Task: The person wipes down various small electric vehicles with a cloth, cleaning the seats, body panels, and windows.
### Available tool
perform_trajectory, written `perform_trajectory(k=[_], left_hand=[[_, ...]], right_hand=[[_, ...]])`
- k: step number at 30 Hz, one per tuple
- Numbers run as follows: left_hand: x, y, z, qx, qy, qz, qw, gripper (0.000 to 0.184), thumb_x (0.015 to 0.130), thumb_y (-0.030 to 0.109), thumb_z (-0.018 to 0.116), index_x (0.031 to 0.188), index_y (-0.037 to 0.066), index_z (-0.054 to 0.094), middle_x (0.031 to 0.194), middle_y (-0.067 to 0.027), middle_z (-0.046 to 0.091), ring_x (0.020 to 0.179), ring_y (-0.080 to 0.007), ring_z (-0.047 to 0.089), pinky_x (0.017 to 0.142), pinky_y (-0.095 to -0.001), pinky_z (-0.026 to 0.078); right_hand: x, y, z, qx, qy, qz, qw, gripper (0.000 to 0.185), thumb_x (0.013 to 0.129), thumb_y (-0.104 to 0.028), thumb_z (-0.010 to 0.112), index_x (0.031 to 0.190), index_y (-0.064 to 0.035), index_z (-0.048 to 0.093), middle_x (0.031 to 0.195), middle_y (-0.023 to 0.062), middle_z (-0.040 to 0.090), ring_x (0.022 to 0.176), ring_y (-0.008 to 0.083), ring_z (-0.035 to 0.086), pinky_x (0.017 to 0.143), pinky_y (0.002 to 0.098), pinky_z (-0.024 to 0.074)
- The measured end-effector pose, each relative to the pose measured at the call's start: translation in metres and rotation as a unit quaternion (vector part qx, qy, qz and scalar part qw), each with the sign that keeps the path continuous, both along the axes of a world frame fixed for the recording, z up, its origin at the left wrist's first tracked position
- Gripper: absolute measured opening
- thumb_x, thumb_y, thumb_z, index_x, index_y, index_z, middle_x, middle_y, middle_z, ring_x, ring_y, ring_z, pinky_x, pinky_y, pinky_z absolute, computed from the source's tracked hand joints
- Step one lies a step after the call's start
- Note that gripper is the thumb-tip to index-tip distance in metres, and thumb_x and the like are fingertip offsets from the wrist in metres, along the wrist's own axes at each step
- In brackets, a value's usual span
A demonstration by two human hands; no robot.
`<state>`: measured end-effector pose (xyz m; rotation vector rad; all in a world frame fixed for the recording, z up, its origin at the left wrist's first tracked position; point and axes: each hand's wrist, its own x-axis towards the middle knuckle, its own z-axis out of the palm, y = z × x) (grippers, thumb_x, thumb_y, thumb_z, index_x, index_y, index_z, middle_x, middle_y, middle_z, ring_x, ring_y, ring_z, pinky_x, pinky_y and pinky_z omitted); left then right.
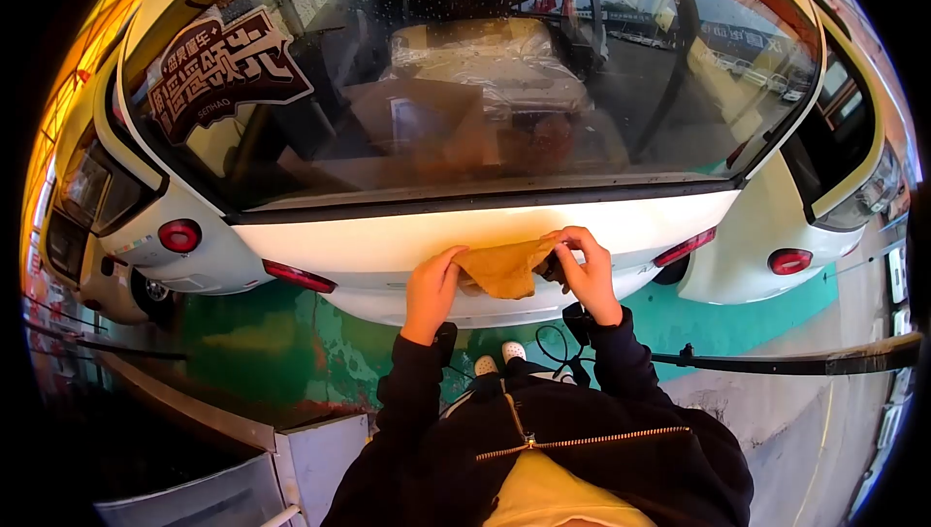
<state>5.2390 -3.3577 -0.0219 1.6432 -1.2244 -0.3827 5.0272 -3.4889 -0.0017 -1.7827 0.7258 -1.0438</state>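
A brown cloth (506,269) hangs spread between my two hands, in front of the white tailgate (378,244) of a vehicle. My left hand (430,289) pinches the cloth's left corner. At the cloth's right end, my right hand (588,273) grips the other corner; something dark shows beside its fingers, too small to make out. Above the hands is the rear window (621,129), wet with drops and bearing a dark sticker (228,71) on its left side.
Other white vehicles stand close on the left (208,226) and right (737,255). Red tail lights (299,276) flank the tailgate. A black bar (786,363) crosses at the right. A grey metal panel (325,464) stands at lower left, by the green floor (252,343).
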Motion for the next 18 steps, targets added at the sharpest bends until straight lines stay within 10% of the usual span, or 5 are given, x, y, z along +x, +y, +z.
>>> perform_trajectory(k=[4, 8, 12, 18], left_hand=[[-0.003, -0.014, 0.026, -0.103, -0.091, 0.024, 0.990, 0.026, 0.090, 0.003, 0.055, 0.113, 0.005, 0.065, 0.085, -0.0138, 0.066, 0.072, -0.0253, 0.064, 0.065, -0.0336, 0.051], [0.013, -0.031, 0.019, -0.059, 0.159, -0.006, 0.986, 0.025, 0.094, 0.008, 0.055, 0.117, 0.003, 0.064, 0.088, -0.0064, 0.068, 0.057, -0.0095, 0.059, 0.048, -0.0242, 0.050], [0.024, -0.039, -0.002, -0.007, 0.370, -0.008, 0.929, 0.027, 0.094, 0.012, 0.057, 0.115, -0.004, 0.062, 0.087, -0.0042, 0.067, 0.060, -0.0093, 0.059, 0.049, -0.0224, 0.049], [0.025, -0.032, -0.012, -0.048, 0.343, 0.038, 0.937, 0.027, 0.095, 0.012, 0.057, 0.119, 0.000, 0.059, 0.092, -0.0045, 0.067, 0.067, -0.0078, 0.059, 0.050, -0.0214, 0.047]], right_hand=[[0.007, -0.009, 0.027, -0.092, -0.056, -0.064, 0.992, 0.010, 0.087, 0.003, 0.058, 0.097, 0.0000, 0.061, 0.099, 0.0088, 0.069, 0.085, 0.0189, 0.061, 0.080, 0.0287, 0.0487], [0.026, -0.028, 0.031, -0.373, 0.067, -0.198, 0.904, 0.015, 0.081, 0.001, 0.065, 0.095, -0.0061, 0.066, 0.091, 0.0080, 0.061, 0.091, 0.0258, 0.054, 0.078, 0.0339, 0.0456], [0.050, -0.025, -0.006, -0.060, 0.036, -0.077, 0.995, 0.025, 0.087, -0.004, 0.064, 0.112, -0.0061, 0.060, 0.087, 0.0076, 0.058, 0.064, 0.0173, 0.051, 0.062, 0.0286, 0.0452], [0.051, -0.003, -0.026, -0.156, 0.045, -0.068, 0.984, 0.028, 0.084, -0.005, 0.064, 0.112, -0.0026, 0.061, 0.089, 0.0065, 0.064, 0.075, 0.0207, 0.055, 0.070, 0.0318, 0.0473]])
